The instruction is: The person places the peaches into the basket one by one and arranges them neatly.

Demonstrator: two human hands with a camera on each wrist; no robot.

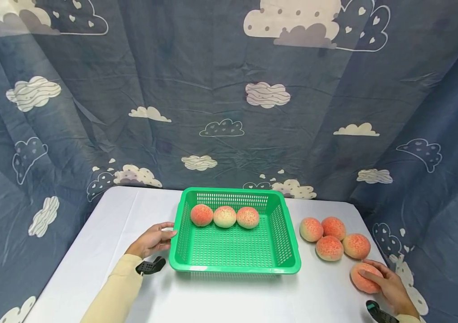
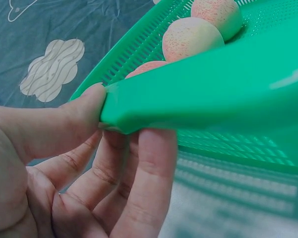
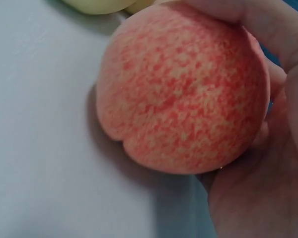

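A green plastic basket [image 1: 285,249] stands in the middle of the white table and holds three peaches [image 1: 225,216] in a row along its far side. My left hand [image 1: 154,239] grips the basket's left rim [image 2: 188,94], thumb on top and fingers [image 2: 151,178] underneath. Several more peaches [image 1: 330,237] lie on the table to the right of the basket. My right hand [image 1: 386,285] curls round the nearest peach [image 1: 363,278], which rests on the table; the right wrist view shows this peach [image 3: 184,89] filling the palm.
The white table [image 1: 233,298] is backed and flanked by a blue cloud-print curtain [image 1: 221,98]. Black wrist-camera mounts [image 1: 150,266] show at both wrists. The table's right edge lies close beside my right hand.
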